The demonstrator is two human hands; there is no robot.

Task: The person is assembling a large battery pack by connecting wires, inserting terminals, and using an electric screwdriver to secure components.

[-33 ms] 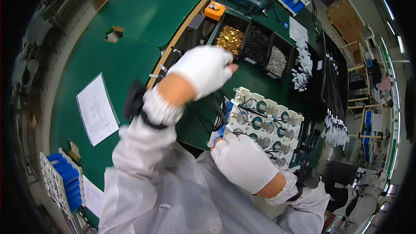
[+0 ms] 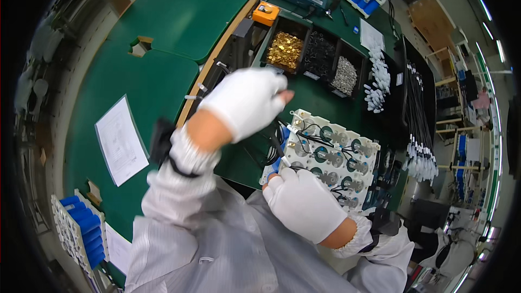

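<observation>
My left hand (image 2: 247, 100), in a white glove with bare fingertips, hangs over the bench just short of a bin of brass-coloured metal pieces (image 2: 285, 50). Its fingers are curled in against the thumb; whatever they hold is hidden. A white battery pack (image 2: 347, 154) with round openings, metal tabs and black wires lies in front of me. At its near left corner rests my right hand (image 2: 306, 203), gloved alike, with fingers closed beside a black cable (image 2: 277, 144) that has a white end. What those fingers grip cannot be made out.
Beyond the pack stand bins of black parts (image 2: 321, 54) and silver parts (image 2: 345, 76), with white connectors (image 2: 378, 84) and hanging black cables (image 2: 415, 114) to the right. A printed sheet (image 2: 122, 141) and another blue-celled pack (image 2: 81, 225) are at left. An orange box (image 2: 266, 13) sits at the back.
My left hand has drawn back a little from the brass bin, nearer to me and slightly left. My right hand stays at the pack's corner.
</observation>
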